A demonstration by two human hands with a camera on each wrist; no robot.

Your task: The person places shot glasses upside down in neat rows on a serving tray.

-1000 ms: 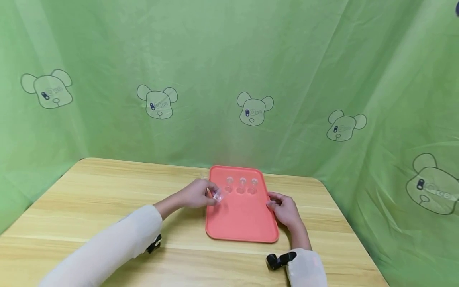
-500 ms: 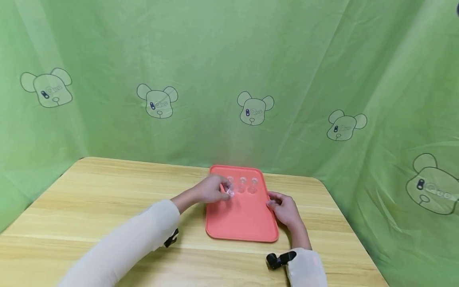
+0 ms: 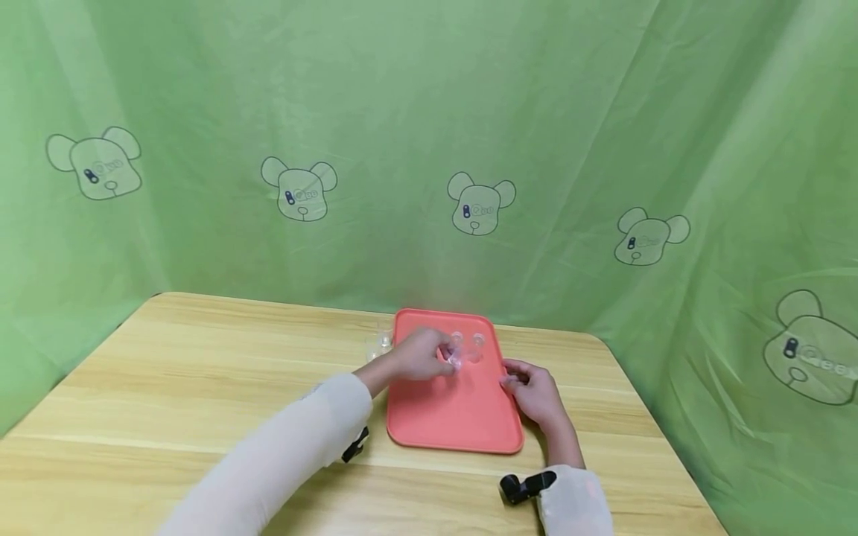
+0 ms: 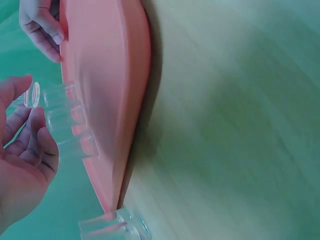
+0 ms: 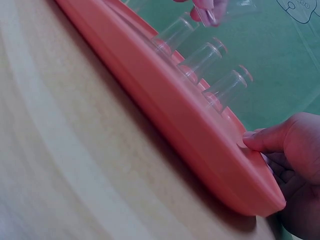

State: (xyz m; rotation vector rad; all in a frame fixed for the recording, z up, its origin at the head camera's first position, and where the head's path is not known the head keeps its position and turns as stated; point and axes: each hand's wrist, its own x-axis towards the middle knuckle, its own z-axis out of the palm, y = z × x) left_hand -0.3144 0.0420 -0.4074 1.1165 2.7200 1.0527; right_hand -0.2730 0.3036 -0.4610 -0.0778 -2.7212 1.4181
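My left hand (image 3: 421, 354) is over the red tray (image 3: 450, 424), pinching a small clear shot glass (image 4: 33, 95) between thumb and fingertips. Below it, several more clear shot glasses (image 5: 202, 61) stand upright on the tray in the right wrist view. In the head view, the hand covers some of them, while others (image 3: 478, 347) show to its right. My right hand (image 3: 536, 393) holds the tray's right edge, its thumb (image 5: 262, 140) on the rim and the fingers partly hidden underneath.
More clear glasses (image 3: 380, 344) stand on the wooden table (image 3: 268, 372) just left of the tray's far half. A green curtain (image 3: 375, 149) printed with bear heads hangs behind the table and along its sides.
My left hand has moved rightward across the tray with the glass, from the left edge to the middle. Glasses left of the tray now show more clearly. My right hand stays at the edge.
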